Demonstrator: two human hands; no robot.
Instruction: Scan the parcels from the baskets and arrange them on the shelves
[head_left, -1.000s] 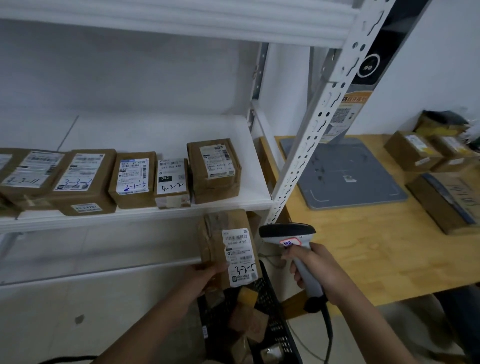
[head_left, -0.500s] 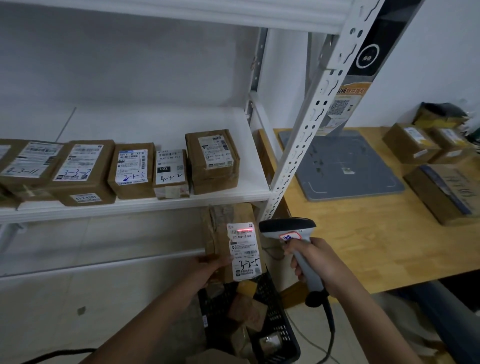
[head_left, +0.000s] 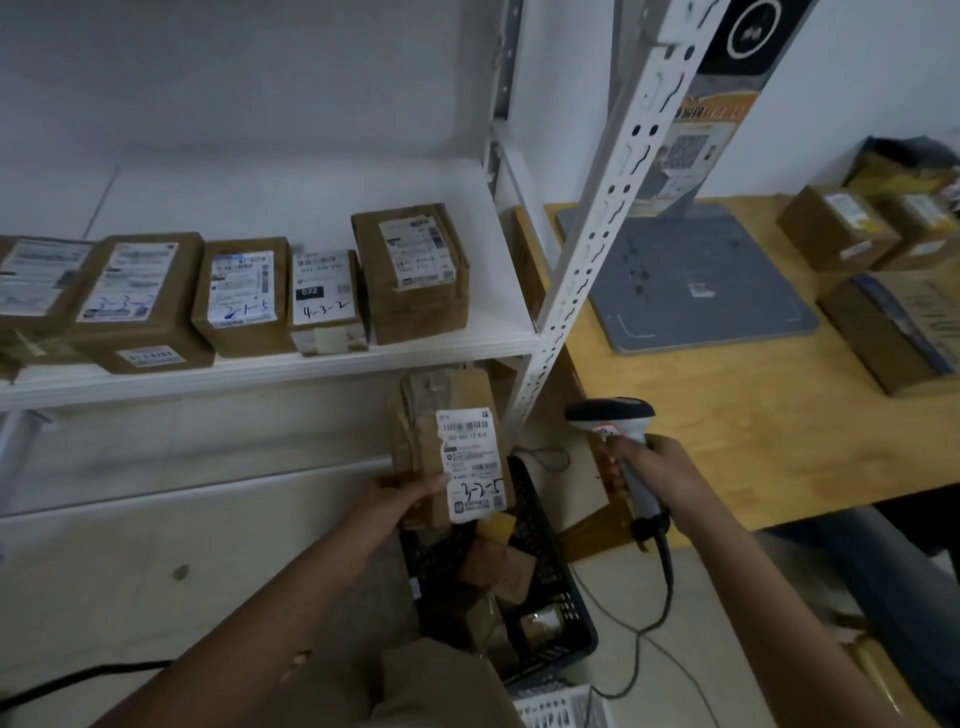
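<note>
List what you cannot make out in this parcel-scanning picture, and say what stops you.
Head view: small print on the held parcel label, blurred; the left hand covers its lower corner.
Head view: scanner handle, wrapped by the right hand.
Head view: black basket contents, dark, partly behind the held parcel.
Head view: leftmost shelf parcel, cut by the left edge.

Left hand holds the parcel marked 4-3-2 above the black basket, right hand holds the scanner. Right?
No. Head view: the parcel in the left hand is marked 3-2-5; 4-3-2 is on a shelf parcel. It is above the black basket, and the right hand holds the scanner.
</note>
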